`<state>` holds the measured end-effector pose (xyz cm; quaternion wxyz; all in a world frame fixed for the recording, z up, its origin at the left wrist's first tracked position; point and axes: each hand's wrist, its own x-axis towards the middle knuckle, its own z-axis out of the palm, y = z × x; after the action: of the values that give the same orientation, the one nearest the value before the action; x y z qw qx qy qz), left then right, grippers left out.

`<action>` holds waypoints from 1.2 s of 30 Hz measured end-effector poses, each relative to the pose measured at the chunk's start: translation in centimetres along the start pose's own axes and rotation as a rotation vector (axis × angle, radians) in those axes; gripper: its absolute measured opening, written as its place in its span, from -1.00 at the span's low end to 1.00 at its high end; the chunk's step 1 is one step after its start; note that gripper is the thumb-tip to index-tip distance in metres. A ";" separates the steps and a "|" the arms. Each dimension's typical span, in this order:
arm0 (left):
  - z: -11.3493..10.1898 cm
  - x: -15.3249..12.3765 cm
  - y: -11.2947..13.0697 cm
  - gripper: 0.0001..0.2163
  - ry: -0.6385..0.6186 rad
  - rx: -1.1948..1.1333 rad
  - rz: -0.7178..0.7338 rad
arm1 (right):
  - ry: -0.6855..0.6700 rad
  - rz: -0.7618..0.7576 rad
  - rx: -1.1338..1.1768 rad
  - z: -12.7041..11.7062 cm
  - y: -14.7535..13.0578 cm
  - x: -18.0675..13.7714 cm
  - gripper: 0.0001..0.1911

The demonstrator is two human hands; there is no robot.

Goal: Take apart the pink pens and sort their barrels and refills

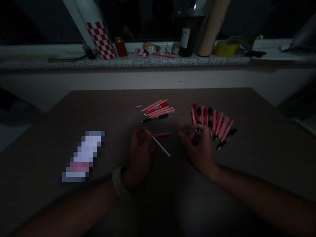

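My left hand (140, 151), with a pale watch strap on its wrist, is closed on a thin white pen refill (160, 146) that slants down to the right. Just beyond these fingers lies a pink pen barrel (163, 134) on the table. A small pink piece (164, 148) is by the refill. My right hand (198, 144) is curled, thumb and fingers drawn together, with a tiny reddish bit (182, 124) at the fingertips that is too dim to name. Behind it, a fanned row of pink, red and black pens (218, 123) lies partly covered by the hand.
Another pile of pink pens and parts (158, 109) sits farther back, with a small pink clip (139, 106) beside it. A blurred-out phone (82, 156) is at left. On the windowsill stand a checkered bottle (101, 39), a dark bottle (186, 36) and yellow tape (225, 48).
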<state>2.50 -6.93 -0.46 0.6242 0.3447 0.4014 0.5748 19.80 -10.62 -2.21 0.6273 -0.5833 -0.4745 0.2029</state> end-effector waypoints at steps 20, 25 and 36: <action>0.1 -0.2 0.1 -0.73 -0.063 0.060 -0.025 | -0.150 -0.013 -0.226 -0.4 1.1 1.3 -0.44; 0.0 -0.2 0.0 -0.72 -0.064 0.103 -0.025 | -0.211 0.024 -0.263 -0.5 1.0 1.4 -0.57; 0.0 0.0 0.0 -0.66 0.001 0.098 -0.043 | -0.156 0.155 0.110 -0.1 -0.3 1.7 -0.77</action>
<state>2.52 -6.89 -0.48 0.6185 0.3659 0.4369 0.5410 20.60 -9.38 -1.35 0.6018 -0.5654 -0.4637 0.3211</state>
